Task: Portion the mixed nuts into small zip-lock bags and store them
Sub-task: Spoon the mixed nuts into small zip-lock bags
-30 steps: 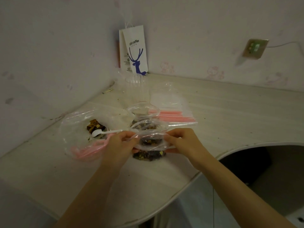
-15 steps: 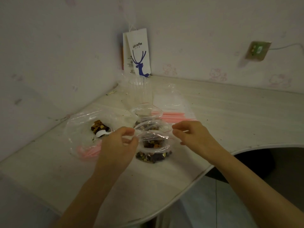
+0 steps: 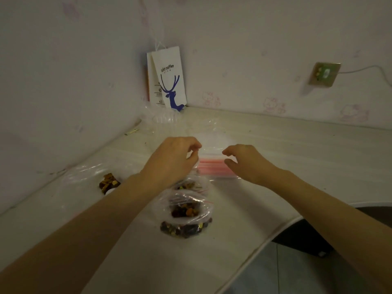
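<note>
Small zip-lock bags with mixed nuts lie stacked on the table near its front edge. Behind them lies a pile of empty zip-lock bags with pink seals. My left hand hovers at the pile's left end, fingers curled, thumb and forefinger close together. My right hand hovers at the pile's right end with fingers apart, holding nothing. A large clear bag with leftover nuts lies to the left; a white spoon is partly hidden there by my left forearm.
A white paper coffee bag with a blue deer stands in the wall corner, crumpled clear plastic in front of it. A wall socket sits at the right. The table's curved front edge cuts in at the right.
Both hands let go of the filled nut bag, which now rests on the stack. They moved forward to the pile of empty bags. The camera tilted and came closer.
</note>
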